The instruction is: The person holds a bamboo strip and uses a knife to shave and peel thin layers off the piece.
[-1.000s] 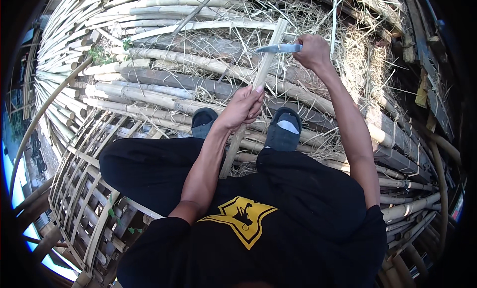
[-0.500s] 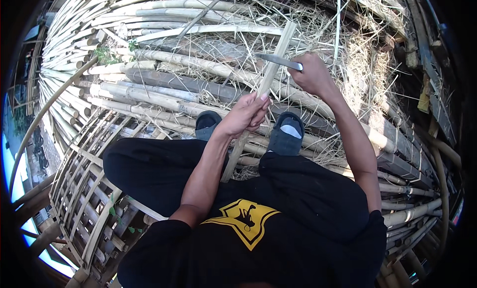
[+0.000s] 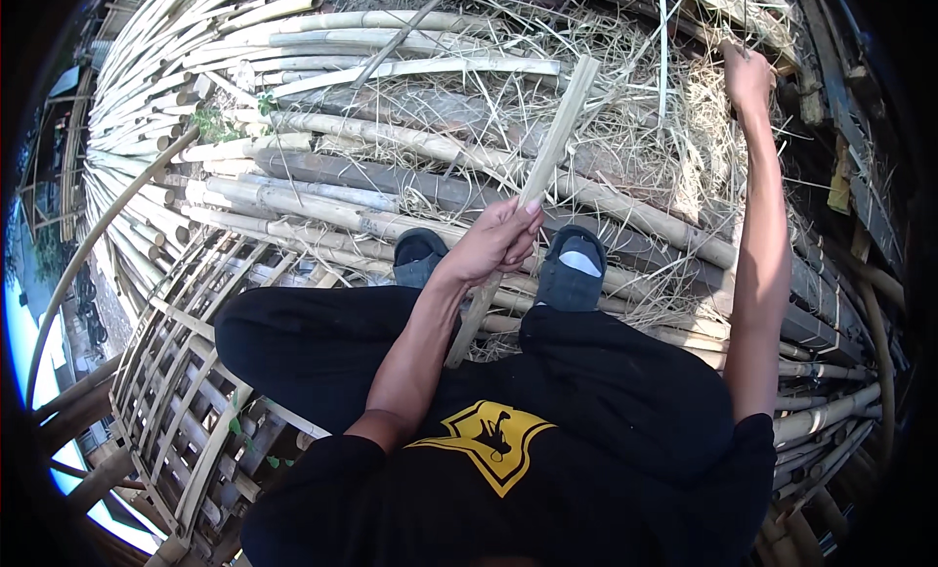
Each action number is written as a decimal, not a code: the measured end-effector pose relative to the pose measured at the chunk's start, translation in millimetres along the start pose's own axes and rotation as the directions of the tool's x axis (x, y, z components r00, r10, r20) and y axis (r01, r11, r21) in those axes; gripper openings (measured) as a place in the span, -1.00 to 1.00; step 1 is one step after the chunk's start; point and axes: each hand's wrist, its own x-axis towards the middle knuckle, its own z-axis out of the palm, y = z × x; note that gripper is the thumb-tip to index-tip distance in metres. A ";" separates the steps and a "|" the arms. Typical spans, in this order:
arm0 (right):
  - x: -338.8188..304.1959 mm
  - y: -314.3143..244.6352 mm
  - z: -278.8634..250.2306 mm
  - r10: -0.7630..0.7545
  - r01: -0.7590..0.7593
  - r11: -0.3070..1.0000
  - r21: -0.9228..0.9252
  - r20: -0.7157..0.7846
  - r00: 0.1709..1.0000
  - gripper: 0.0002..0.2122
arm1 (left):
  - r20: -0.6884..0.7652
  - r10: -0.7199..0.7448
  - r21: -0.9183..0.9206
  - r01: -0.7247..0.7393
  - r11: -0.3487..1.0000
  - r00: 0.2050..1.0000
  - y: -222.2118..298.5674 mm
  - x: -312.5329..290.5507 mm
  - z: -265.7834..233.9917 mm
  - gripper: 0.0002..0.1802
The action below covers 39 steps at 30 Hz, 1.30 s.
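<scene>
My left hand (image 3: 496, 242) is closed around a flat split bamboo strip (image 3: 562, 127). The strip slants from between my knees up and away to the right, its far part sticking out past my fingers. Far out at the upper right, my right hand (image 3: 747, 80) is closed at the end of my stretched arm, well apart from the strip. A thin dark line rises from that fist, which looks like the knife (image 3: 745, 20) seen edge-on; its handle is hidden in the fingers. Pale shavings (image 3: 699, 156) lie beneath and around that hand.
Long bamboo poles (image 3: 342, 210) cover the ground ahead and fan out at the left. A woven bamboo lattice (image 3: 186, 371) stands by my left knee. My dark sandals (image 3: 572, 274) rest among the poles. Stacked timber (image 3: 831, 108) borders the right side.
My right hand has swung away from the bamboo strip to the far upper right, taking the knife off it. My left hand keeps its grip, and the strip has shifted only slightly.
</scene>
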 end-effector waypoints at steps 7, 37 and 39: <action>-138.2 -73.2 44.4 -0.420 0.380 0.907 0.180 0.433 0.797 -0.73 | 0.012 0.042 0.013 -0.042 0.999 0.999 2.7 3.0 6.1 -0.63; -173.6 -89.1 73.5 -0.429 0.388 0.902 0.191 0.505 0.749 -0.83 | 0.140 0.054 -0.195 -0.025 0.980 0.989 6.5 -0.8 -6.1 -0.63; -164.6 -85.2 76.1 -0.437 0.428 0.893 0.138 0.492 0.753 -0.83 | 0.167 0.046 -0.185 -0.015 0.983 0.985 4.8 0.2 -6.2 -0.63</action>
